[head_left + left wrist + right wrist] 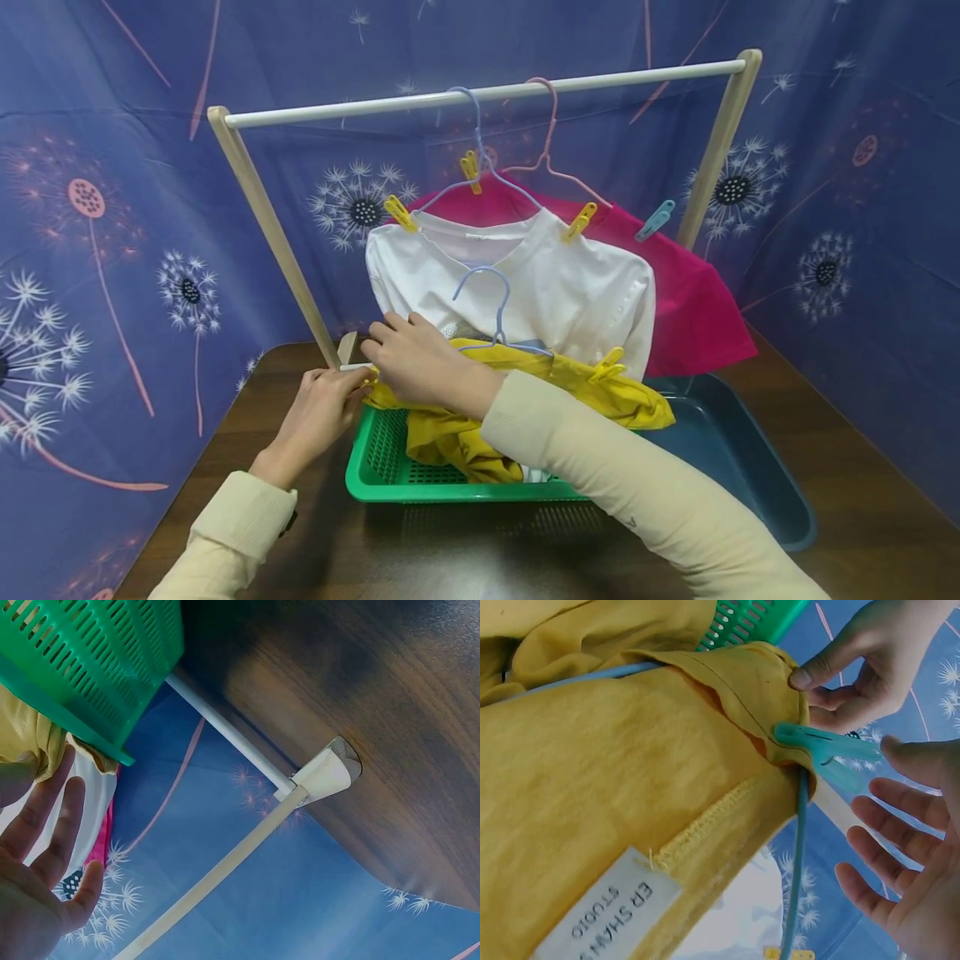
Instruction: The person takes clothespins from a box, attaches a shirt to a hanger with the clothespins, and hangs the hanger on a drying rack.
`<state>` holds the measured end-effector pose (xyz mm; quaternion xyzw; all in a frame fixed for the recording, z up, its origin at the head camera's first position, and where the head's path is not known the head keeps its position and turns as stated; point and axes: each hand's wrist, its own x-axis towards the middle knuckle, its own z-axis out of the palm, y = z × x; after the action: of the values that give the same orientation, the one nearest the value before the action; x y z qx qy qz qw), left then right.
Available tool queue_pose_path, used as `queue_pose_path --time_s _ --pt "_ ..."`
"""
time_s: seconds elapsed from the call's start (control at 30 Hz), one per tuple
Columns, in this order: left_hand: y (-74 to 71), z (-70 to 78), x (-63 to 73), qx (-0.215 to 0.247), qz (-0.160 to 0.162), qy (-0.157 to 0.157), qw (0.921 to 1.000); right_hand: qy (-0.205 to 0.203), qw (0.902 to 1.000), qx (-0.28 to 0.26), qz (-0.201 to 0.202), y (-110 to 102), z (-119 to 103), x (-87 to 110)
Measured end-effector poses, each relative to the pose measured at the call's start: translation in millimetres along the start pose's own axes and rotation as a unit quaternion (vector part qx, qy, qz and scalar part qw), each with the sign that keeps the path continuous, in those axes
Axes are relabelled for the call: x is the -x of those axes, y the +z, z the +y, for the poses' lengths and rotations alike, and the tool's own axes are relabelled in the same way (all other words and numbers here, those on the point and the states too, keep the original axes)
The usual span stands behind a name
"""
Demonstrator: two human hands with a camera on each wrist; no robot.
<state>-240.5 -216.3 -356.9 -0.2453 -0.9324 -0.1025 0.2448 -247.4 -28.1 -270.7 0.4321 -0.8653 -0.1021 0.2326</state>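
My left hand (pixel 322 412) pinches the edge of a yellow garment (pixel 622 757) between thumb and fingers, seen also in the right wrist view. A blue hanger (pixel 501 310) runs along the top of the garment. Near that edge, a teal clothespin (pixel 825 746) is clipped over the cloth by the hanger. My right hand (pixel 911 840) has its thumb and index fingertips at the clothespin's two handle ends, other fingers spread. A yellow clothespin (pixel 609 364) sits on the garment's right side. A cloth label (pixel 607 907) shows inside the garment.
A green basket (pixel 465 493) stands under the garment, with a dark blue tray (pixel 757 500) to its right. Behind, a rack's white rail (pixel 420 100) bears a white shirt (pixel 555 283) and a magenta garment (pixel 697 308) on hangers with clothespins.
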Motion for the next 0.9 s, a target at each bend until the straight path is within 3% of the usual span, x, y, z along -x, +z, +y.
queue_pose_path --time_s 0.3,0.63,0.9 --pt "-0.5 0.8 -0.4 -0.003 -0.011 -0.008 0.9999 0.012 0.9990 0.006 0.044 -8 10 15.6" --pt "-1.1 1.3 -1.4 -0.008 -0.004 -0.002 1.0000 0.012 0.9979 0.014 0.063 -18 22 43.0" --pt "0.2 1.4 -1.1 -0.005 -0.002 -0.003 1.0000 -0.002 0.9950 0.002 0.100 -21 32 68.8"
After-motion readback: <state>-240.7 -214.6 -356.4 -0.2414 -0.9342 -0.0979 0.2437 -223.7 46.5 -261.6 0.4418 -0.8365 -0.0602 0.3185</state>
